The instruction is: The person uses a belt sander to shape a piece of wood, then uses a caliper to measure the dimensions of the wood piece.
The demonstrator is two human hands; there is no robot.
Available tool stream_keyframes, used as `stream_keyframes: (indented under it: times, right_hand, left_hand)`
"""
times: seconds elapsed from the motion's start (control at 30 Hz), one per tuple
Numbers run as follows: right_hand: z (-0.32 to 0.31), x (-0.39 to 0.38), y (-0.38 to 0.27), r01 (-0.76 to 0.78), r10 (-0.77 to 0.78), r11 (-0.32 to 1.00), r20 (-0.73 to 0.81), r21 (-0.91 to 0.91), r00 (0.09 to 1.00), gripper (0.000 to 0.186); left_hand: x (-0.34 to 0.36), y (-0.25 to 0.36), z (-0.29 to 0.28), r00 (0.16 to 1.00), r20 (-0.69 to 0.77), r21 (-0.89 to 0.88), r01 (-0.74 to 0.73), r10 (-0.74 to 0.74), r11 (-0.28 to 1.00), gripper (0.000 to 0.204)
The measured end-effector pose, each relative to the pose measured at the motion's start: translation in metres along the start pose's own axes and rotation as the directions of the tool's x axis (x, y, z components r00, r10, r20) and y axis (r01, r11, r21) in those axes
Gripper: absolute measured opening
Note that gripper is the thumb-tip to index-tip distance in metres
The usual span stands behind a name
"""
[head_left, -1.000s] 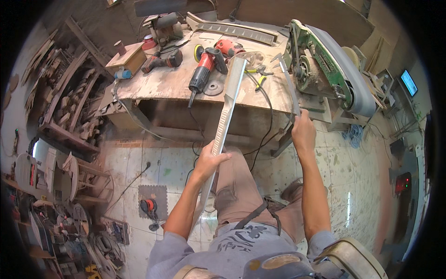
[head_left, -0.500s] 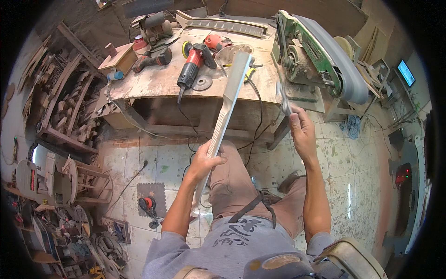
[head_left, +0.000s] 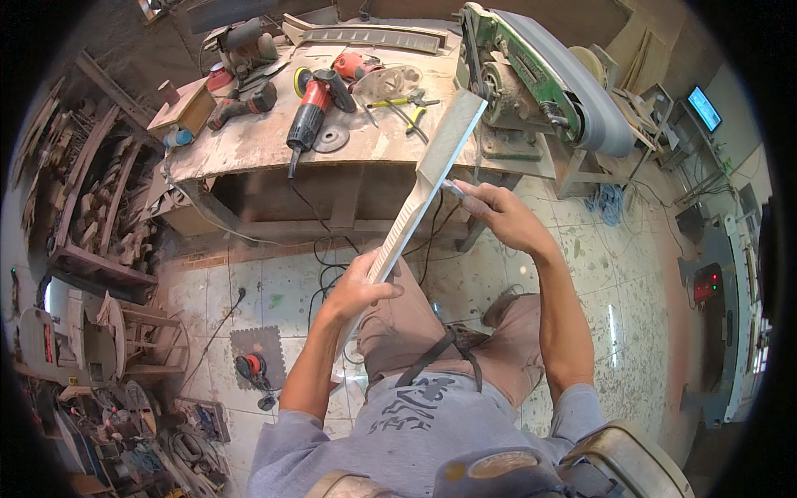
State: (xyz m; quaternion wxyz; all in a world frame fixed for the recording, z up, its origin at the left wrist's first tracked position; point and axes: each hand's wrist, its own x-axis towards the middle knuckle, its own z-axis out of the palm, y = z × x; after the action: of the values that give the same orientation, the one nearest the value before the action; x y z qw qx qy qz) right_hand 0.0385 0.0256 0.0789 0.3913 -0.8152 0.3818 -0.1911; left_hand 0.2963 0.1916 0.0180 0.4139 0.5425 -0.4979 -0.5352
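Observation:
My left hand (head_left: 363, 286) is wrapped around the lower part of a long, pale wooden-looking piece (head_left: 442, 143). The piece slants up and away, with a broad flat far end, a narrower ridged stretch and a light blue edge. Close to that edge is my right hand (head_left: 501, 214), its fingers pinching a small, flat, bluish-grey strip (head_left: 453, 188). The strip's tip meets or nearly meets the piece's right side, just below the broad end. What exactly the strip is, I cannot make out.
Ahead stands a dusty workbench (head_left: 241, 158) with an angle grinder (head_left: 310, 112), a cordless drill (head_left: 242, 105), a disc (head_left: 331, 139) and yellow-handled pliers (head_left: 414, 121). A green belt sander (head_left: 531, 75) is at right. Cables and a small red sander (head_left: 251, 365) lie on the floor.
My right hand has come in leftward, bringing the small strip from away at the right to the long piece's edge. My left hand keeps its grip. The whole view has shifted slightly.

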Motion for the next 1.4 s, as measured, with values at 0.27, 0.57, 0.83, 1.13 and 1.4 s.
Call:
stream_keyframes:
  times: [0.27,0.57,0.83,1.13,1.4]
  right_hand:
    - [-0.004,-0.003,-0.018,0.043,-0.045,0.998,0.048,0.037,0.998,0.036]
    - [-0.001,0.001,-0.014,-0.029,0.028,0.999,0.019,0.044,0.999,0.034]
    - [0.006,0.000,0.011,0.025,-0.034,0.975,0.034,0.221,0.999,0.041]
    - [0.003,-0.002,0.006,0.063,-0.067,0.968,0.009,0.242,0.998,0.044]
    - [0.017,0.001,0.016,0.081,-0.068,0.971,-0.065,0.224,0.996,0.035]
  left_hand:
    - [0.007,-0.023,-0.003,0.997,0.076,-0.163,0.041,-0.029,0.986,0.035]
    - [0.008,-0.025,0.000,1.000,-0.015,-0.002,0.014,-0.014,1.000,0.038]
    - [0.004,-0.015,0.009,0.989,-0.077,0.152,-0.113,0.126,0.982,0.040]
    - [0.003,-0.015,0.009,0.993,-0.087,0.180,-0.060,0.077,0.982,0.059]
    - [0.004,-0.029,-0.005,0.990,-0.067,0.224,-0.104,0.121,0.969,0.061]
